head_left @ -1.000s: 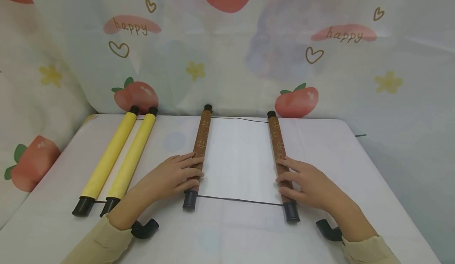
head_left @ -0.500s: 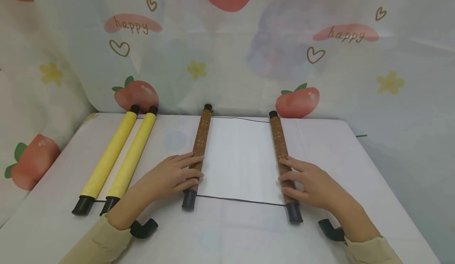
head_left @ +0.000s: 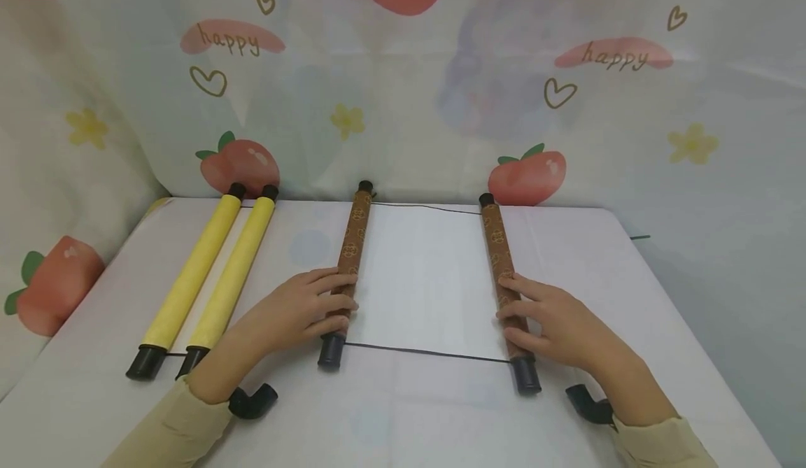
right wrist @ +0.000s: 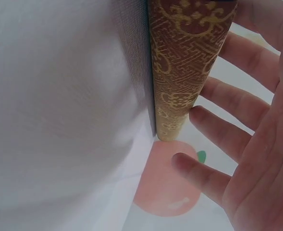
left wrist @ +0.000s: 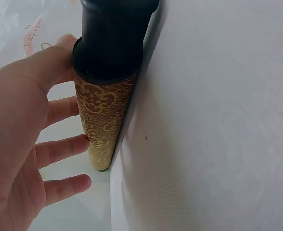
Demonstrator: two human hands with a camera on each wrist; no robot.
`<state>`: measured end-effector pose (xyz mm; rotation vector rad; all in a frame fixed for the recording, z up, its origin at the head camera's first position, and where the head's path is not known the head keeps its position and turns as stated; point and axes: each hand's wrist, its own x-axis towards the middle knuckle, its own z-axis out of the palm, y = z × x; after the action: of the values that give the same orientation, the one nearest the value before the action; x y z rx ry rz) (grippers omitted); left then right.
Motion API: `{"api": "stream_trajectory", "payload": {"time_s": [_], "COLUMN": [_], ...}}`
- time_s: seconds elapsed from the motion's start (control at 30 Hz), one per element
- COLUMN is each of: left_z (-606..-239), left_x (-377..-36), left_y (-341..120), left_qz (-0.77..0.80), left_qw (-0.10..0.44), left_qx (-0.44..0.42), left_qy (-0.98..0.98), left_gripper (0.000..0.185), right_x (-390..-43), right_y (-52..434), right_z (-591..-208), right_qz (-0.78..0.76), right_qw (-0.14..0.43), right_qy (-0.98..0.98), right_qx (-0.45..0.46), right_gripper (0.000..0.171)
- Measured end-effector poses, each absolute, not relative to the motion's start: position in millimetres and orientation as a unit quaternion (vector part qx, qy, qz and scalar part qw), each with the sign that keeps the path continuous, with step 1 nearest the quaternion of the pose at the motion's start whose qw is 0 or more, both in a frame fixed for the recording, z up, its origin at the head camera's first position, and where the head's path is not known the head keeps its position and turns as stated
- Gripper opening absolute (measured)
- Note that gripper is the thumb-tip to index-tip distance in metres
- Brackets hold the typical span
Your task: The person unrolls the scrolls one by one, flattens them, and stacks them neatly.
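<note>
A hand scroll lies partly unrolled on the table, its white sheet [head_left: 428, 279] edged by thin dark lines. Brown, gold-patterned rolls with black end caps bound the sheet on both sides. My left hand [head_left: 302, 310] rests on the near half of the left roll [head_left: 354, 234], fingers spread and fairly straight. On the right roll [head_left: 498, 237], my right hand [head_left: 554, 321] lies the same way. In the left wrist view the left roll [left wrist: 103, 106] is beside the extended fingers. The right wrist view has the right roll [right wrist: 179, 62] against the spread fingers.
To the left lies a second scroll, its two yellow rolls [head_left: 192, 272] close together with black caps. A bent black piece [head_left: 254, 401] shows by the left wrist and another black piece [head_left: 588, 405] by the right. A printed cloth [head_left: 403, 90] hangs behind the table.
The right hand and the right roll have shifted slightly right. The left roll and hand have moved a little left, so the white sheet between the rolls is wider.
</note>
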<state>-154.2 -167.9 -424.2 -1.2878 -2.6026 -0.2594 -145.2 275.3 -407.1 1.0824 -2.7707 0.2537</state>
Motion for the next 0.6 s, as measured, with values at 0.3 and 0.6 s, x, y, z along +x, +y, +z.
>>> {"api": "stream_trajectory", "payload": {"time_s": [0.3,0.6], "left_z": [-422.7,-424.9], "left_x": [-154.8,-156.4], "left_y": [-169.7,-172.7], "left_qz": [-0.090,-0.097], "left_qw": [0.111,0.123], "left_qx": [-0.436,-0.439], "left_qy": [-0.888,-0.885], "left_gripper": [0.023,0.020], "right_x": [-145.9,-145.2], "right_y": [278.3,277.2], "right_z": [-408.4,-407.2], "right_qz": [0.083,0.073], "right_qw": [0.089,0.069], "right_qy": [-0.924,-0.935], "right_qx": [0.361,0.341], "right_gripper": [0.025,0.020]}}
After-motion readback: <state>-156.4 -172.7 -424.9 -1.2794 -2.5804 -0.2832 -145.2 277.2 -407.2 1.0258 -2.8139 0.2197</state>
